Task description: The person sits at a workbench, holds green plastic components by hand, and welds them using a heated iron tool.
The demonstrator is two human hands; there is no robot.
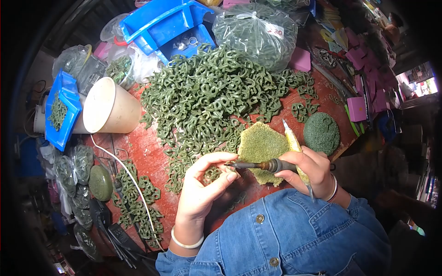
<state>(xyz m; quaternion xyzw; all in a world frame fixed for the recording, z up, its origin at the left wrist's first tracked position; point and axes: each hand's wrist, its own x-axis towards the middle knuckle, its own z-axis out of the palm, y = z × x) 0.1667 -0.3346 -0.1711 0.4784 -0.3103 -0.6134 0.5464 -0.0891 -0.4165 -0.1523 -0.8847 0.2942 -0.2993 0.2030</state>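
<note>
My left hand (205,181) is closed, thumb and fingertips pinching a small green piece (229,169) that is mostly hidden. In my right hand (313,172) is a soldering iron (258,166), its dark tip touching or nearly touching the fingertips of my left hand. That same hand also grips a pen-like tool wrapped in yellow (293,140), its pale point upward. Beneath the iron lies a yellow-green textured pad (262,145). A large heap of green looped pieces (207,92) spreads just beyond my hands.
A white bucket (131,115) and a blue tray (57,110) stand left. At the back are a blue bin (161,23) and a full plastic bag (255,39). A round green pad (322,133) lies right. A white cord (124,170) crosses the red table (159,172).
</note>
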